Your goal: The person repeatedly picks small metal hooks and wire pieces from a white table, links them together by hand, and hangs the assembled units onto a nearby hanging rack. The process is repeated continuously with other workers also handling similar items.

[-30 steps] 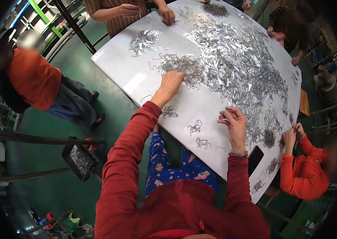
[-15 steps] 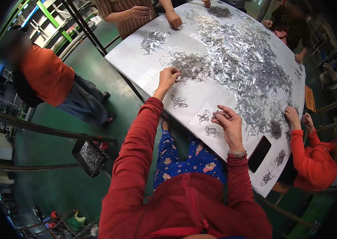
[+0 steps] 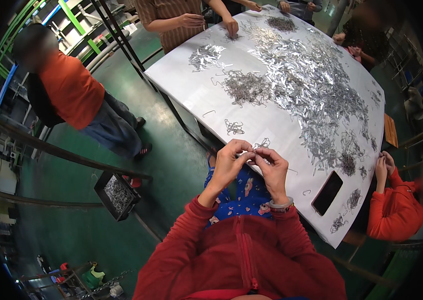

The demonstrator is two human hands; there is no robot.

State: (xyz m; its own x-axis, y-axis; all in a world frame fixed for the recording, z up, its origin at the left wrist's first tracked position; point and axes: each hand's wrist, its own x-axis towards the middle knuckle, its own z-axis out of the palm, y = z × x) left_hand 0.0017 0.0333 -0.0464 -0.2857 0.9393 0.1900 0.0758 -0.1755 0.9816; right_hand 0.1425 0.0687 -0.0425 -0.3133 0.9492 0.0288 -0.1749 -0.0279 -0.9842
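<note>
My left hand (image 3: 230, 164) and my right hand (image 3: 272, 172) meet at the near edge of the white table, fingertips pinched together. What they hold between them is small and mostly covered by the fingers. A thin wire end (image 3: 293, 171) shows beside my right hand; whether it is held or lying on the table I cannot tell. Just beyond my fingers lies a small cluster of bent wire hooks (image 3: 263, 143), partly hidden. Another small cluster of hooks (image 3: 234, 127) sits to the left. Farther back is a larger heap of grey wire hooks (image 3: 245, 87).
A broad spread of shiny flat metal pieces (image 3: 316, 95) covers the table's middle. A dark phone (image 3: 327, 193) lies at the near right. Co-workers stand or sit around the table; one in orange (image 3: 71, 90) stands left. A black bin of metal pieces (image 3: 116, 196) is at lower left.
My left hand has left the heap of hooks and come back toward me to meet my right hand. My right hand has moved slightly left and closer. The view has shifted a little.
</note>
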